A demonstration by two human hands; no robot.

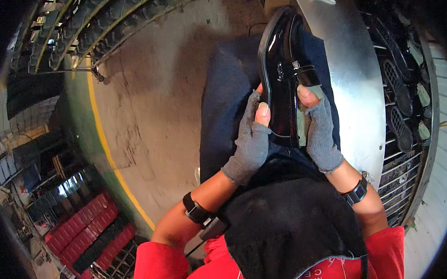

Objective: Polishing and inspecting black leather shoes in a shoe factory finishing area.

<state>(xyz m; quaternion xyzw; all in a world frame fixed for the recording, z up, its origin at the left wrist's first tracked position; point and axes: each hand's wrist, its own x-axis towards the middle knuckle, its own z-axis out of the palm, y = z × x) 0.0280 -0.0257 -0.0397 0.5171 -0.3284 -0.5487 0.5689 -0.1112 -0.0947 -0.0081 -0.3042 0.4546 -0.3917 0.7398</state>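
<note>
Dim, warm light; glare on glossy shoe (280, 71); dark, warped fisheye rim.

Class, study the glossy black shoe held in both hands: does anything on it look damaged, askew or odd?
Nothing stands out. The black shoe looks glossy and unmarked, its strap lying straight, gripped between left hand and right hand.

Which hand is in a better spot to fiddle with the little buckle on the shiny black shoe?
Probably the right hand. Its thumb rests just below the strap and small metal buckle of the glossy black leather shoe. The left hand grips the shoe's opposite edge, steadying it.
</note>
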